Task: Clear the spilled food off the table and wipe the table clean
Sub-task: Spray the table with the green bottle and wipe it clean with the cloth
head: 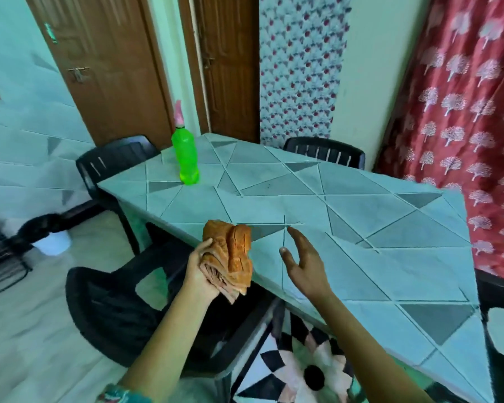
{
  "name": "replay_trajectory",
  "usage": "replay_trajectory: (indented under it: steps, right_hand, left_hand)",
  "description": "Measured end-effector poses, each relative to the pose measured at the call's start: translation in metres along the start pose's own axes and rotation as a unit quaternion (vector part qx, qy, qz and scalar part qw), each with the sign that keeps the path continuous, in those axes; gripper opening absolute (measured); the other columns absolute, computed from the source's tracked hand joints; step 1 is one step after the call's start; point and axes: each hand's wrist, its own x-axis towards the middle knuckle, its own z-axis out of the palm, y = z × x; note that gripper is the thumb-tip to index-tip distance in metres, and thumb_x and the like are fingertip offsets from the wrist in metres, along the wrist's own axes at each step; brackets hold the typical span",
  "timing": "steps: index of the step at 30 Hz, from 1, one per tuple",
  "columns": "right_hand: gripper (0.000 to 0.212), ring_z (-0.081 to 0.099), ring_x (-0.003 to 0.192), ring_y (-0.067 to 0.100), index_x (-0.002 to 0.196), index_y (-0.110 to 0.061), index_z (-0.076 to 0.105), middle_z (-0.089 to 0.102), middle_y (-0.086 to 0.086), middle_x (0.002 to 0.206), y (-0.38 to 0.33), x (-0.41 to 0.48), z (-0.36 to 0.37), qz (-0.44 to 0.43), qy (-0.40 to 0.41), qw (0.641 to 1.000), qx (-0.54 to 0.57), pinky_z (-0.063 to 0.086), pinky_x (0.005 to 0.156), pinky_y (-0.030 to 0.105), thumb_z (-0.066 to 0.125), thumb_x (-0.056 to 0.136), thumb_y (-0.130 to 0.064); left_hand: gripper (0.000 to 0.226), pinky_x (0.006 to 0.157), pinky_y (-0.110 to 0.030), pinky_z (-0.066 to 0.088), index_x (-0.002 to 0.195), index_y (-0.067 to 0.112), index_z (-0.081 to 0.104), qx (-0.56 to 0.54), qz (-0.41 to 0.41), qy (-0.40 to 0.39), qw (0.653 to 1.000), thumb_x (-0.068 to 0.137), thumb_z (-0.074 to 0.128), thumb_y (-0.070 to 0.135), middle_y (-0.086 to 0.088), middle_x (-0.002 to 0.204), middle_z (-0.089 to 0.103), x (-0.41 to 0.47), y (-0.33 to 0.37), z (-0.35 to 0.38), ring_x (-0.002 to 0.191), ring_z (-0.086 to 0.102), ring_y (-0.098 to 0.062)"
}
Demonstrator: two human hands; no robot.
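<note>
Left grip (202, 271) clenches folded cloth (230, 257) — right grip (301, 261) released over table (361, 205).

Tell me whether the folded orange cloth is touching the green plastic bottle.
Apart. The head view shows the folded orange cloth at the near table edge, the green plastic bottle standing far across.

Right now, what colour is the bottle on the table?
Bright green bottle with a pink top, standing upright on the table; the head view shows it clearly.
</note>
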Motion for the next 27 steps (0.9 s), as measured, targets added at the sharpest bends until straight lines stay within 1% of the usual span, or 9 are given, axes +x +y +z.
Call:
replay_trajectory:
  steps: [2, 5, 7, 11, 16, 19, 22, 25, 27]
  right_hand:
    - [0.062, 0.037, 0.134, 0.018, 0.14, -0.01, 0.04, 0.043, 0.004, 0.144, -0.005, 0.02, 0.01, -0.013, -0.005, 1.0, 0.022, 0.02, 0.101, 0.012, 0.041, 0.085, -0.04]
    - [0.06, 0.038, 0.134, 0.019, 0.14, -0.011, 0.041, 0.044, 0.004, 0.144, -0.013, 0.052, 0.031, -0.035, -0.031, 0.998, 0.049, 0.025, 0.105, 0.019, 0.043, 0.086, -0.038]
    - [0.054, 0.037, 0.135, 0.02, 0.139, -0.01, 0.042, 0.044, 0.006, 0.144, -0.018, 0.071, 0.047, -0.045, -0.038, 0.996, 0.061, 0.026, 0.106, 0.021, 0.047, 0.091, -0.033]
    - [0.047, 0.039, 0.133, 0.022, 0.138, -0.006, 0.043, 0.045, 0.009, 0.142, -0.045, 0.113, 0.09, -0.069, -0.048, 0.994, 0.067, 0.02, 0.102, 0.013, 0.052, 0.094, -0.022]
    - [0.055, 0.042, 0.13, 0.021, 0.136, -0.006, 0.046, 0.048, 0.008, 0.14, -0.079, 0.157, 0.149, -0.086, -0.038, 0.994, 0.057, 0.022, 0.097, 0.01, 0.048, 0.087, -0.033]
    - [0.047, 0.043, 0.13, 0.023, 0.135, -0.005, 0.046, 0.049, 0.009, 0.139, -0.094, 0.178, 0.18, -0.083, -0.021, 0.994, 0.065, 0.026, 0.101, 0.016, 0.056, 0.091, -0.021]
    - [0.05, 0.046, 0.127, 0.025, 0.134, -0.004, 0.047, 0.05, 0.011, 0.137, -0.116, 0.203, 0.222, -0.065, -0.006, 0.996, 0.061, 0.028, 0.101, 0.02, 0.056, 0.089, -0.023]
    - [0.049, 0.046, 0.127, 0.027, 0.135, -0.005, 0.046, 0.05, 0.012, 0.137, -0.137, 0.234, 0.254, -0.048, 0.022, 0.998, 0.041, 0.031, 0.099, 0.022, 0.061, 0.089, -0.015]
    - [0.051, 0.046, 0.126, 0.027, 0.135, -0.005, 0.045, 0.05, 0.012, 0.137, -0.146, 0.254, 0.263, -0.052, 0.032, 0.998, 0.026, 0.033, 0.098, 0.024, 0.062, 0.089, -0.015]
  left_hand:
    - [0.052, 0.056, -0.032, 0.057, 0.061, 0.008, 0.074, -0.004, 0.009, 0.016, 1.0, 0.092, 0.04, 0.031, -0.012, 0.07, 0.07, 0.009, 0.014, -0.006, 0.062, 0.069, -0.026]
    - [0.033, 0.069, -0.038, 0.056, 0.092, 0.006, 0.069, -0.016, 0.041, 0.047, 0.998, 0.082, 0.052, 0.032, -0.016, 0.091, 0.068, 0.022, 0.04, -0.023, 0.081, 0.067, -0.031]
    - [0.039, 0.076, -0.04, 0.053, 0.104, 0.007, 0.062, -0.017, 0.046, 0.067, 0.997, 0.076, 0.056, 0.033, -0.016, 0.098, 0.065, 0.032, 0.057, -0.035, 0.09, 0.063, -0.032]
    - [0.039, 0.079, -0.04, 0.054, 0.103, 0.008, 0.061, -0.033, 0.067, 0.073, 0.995, 0.075, 0.056, 0.034, -0.015, 0.097, 0.065, 0.055, 0.1, -0.063, 0.089, 0.062, -0.032]
    - [0.04, 0.084, -0.039, 0.051, 0.104, 0.007, 0.06, -0.027, 0.096, 0.066, 0.993, 0.073, 0.056, 0.032, -0.015, 0.099, 0.062, 0.089, 0.161, -0.099, 0.09, 0.061, -0.032]
    - [0.037, 0.074, -0.038, 0.056, 0.099, 0.007, 0.061, -0.03, 0.099, 0.05, 0.993, 0.072, 0.055, 0.031, -0.015, 0.09, 0.067, 0.109, 0.195, -0.12, 0.081, 0.066, -0.031]
    - [0.036, 0.061, -0.038, 0.058, 0.097, 0.006, 0.061, -0.025, 0.087, 0.025, 0.996, 0.074, 0.052, 0.031, -0.015, 0.082, 0.07, 0.131, 0.24, -0.148, 0.072, 0.069, -0.029]
    - [0.036, 0.06, -0.038, 0.057, 0.098, 0.007, 0.062, -0.01, 0.074, -0.002, 0.997, 0.075, 0.051, 0.032, -0.015, 0.084, 0.07, 0.158, 0.286, -0.168, 0.073, 0.07, -0.03]
    - [0.03, 0.057, -0.037, 0.057, 0.093, 0.008, 0.063, -0.012, 0.069, -0.014, 0.997, 0.079, 0.049, 0.031, -0.014, 0.08, 0.07, 0.175, 0.307, -0.173, 0.07, 0.069, -0.029]
